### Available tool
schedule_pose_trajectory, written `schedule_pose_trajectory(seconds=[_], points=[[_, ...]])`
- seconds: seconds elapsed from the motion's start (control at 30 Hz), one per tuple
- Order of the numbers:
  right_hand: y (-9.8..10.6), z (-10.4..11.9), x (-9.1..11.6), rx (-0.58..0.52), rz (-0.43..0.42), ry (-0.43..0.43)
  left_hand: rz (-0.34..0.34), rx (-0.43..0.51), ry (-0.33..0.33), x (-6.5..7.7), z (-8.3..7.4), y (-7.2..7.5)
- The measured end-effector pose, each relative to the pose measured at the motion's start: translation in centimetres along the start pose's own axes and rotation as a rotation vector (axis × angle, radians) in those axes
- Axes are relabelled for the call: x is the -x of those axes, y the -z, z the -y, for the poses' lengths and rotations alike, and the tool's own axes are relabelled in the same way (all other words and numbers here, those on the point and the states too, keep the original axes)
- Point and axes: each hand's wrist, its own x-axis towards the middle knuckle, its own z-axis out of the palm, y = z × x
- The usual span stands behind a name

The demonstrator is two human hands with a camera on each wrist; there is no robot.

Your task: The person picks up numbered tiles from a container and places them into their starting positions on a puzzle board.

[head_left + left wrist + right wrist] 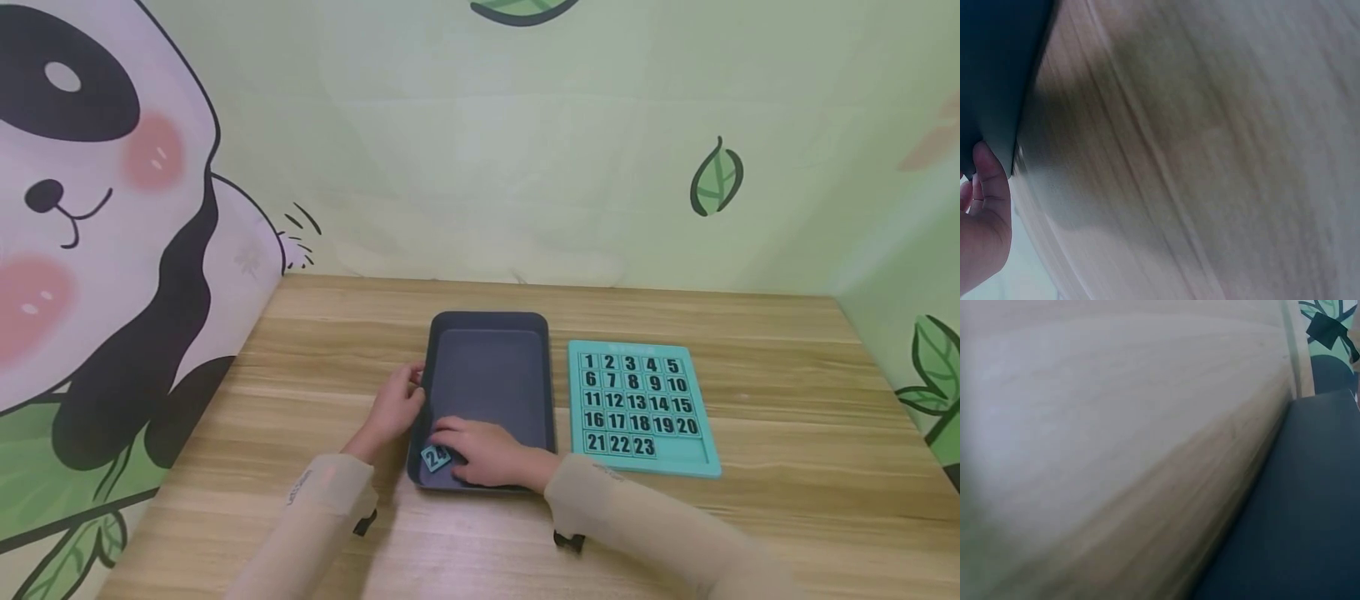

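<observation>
A dark blue-grey tray (491,375) lies on the table. At its left rim is my left hand (392,410), its fingers and thumb (991,175) against the wall, gripping the edge. Over the tray's near left corner, my right hand (487,452) reaches in from the right. Its fingertips touch the upper side of a number tile marked 24 (435,457), while the thumb stays a little apart from it. The tile sits slantwise, number up. A turquoise number board (712,458) stands to the right, with tiles 1 to 23 in rows. The right wrist view does not show the right hand.
The wood-grain table (787,400) extends around the tray and board. Behind it is a pale green wall (480,167) printed with leaves and a large panda. The board's bottom row has a gap at its right end.
</observation>
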Motion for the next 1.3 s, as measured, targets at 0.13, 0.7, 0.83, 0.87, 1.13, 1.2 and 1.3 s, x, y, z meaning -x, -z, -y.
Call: schedule_pose_trajectory(seconds=[0.13, 0.7, 0.83, 0.87, 1.13, 1.2, 1.3], points=[[-0.1, 0.3, -0.4, 0.024, 0.001, 0.006, 0.002, -0.005, -0.003, -0.1, 0.1, 0.0], [0.0, 0.3, -0.3, 0.045, 0.000, -0.046, -0.024, -0.011, -0.039, -0.2, 0.2, -0.3], [0.8, -0.1, 0.2, 0.052, -0.008, -0.033, -0.020, 0.000, -0.027, -0.1, 0.2, -0.2], [1.1, -0.2, 0.4, 0.059, -0.013, -0.027, -0.018, 0.008, -0.025, -0.1, 0.2, -0.2], [3.5, -1.5, 2.9, 0.086, -0.026, -0.016, -0.019, 0.010, -0.047, 0.0, 0.1, -0.1], [4.0, -2.0, 3.8, 0.085, -0.050, -0.005, -0.019, 0.015, -0.053, 0.0, 0.2, -0.2], [4.5, -2.9, 5.2, 0.081, -0.106, 0.027, -0.015, 0.023, -0.054, -0.1, 0.2, -0.2]])
